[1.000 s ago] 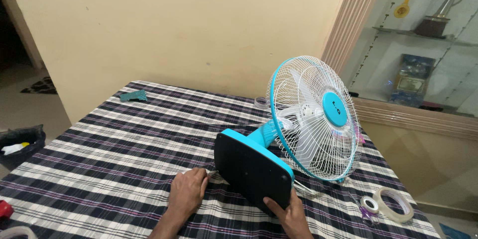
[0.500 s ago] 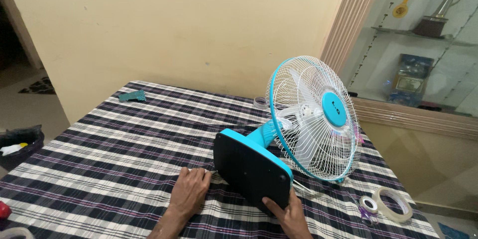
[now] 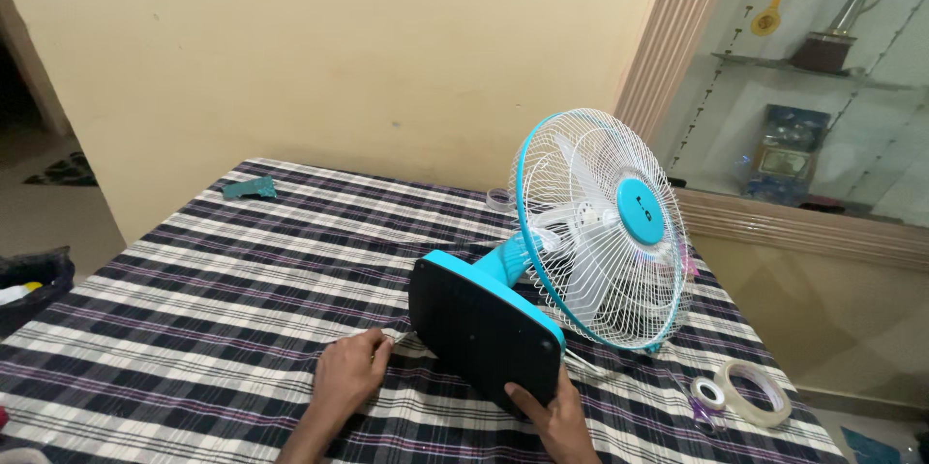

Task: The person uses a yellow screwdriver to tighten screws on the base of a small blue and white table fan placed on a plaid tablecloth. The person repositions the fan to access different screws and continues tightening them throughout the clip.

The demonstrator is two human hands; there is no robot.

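Bracing tipped fan (image 3: 571, 261) at its black base (image 3: 484, 333): right hand (image 3: 552, 416) grips lower edge firmly; left hand (image 3: 350, 372) pinches small screw-like item, contents unclear.

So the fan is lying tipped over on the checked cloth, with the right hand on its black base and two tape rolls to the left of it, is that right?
Not quite: the tape rolls lie to the right of the fan, not the left, as the head view shows. The rest holds: the fan is tipped over on the checked cloth, with the right hand on its black base.
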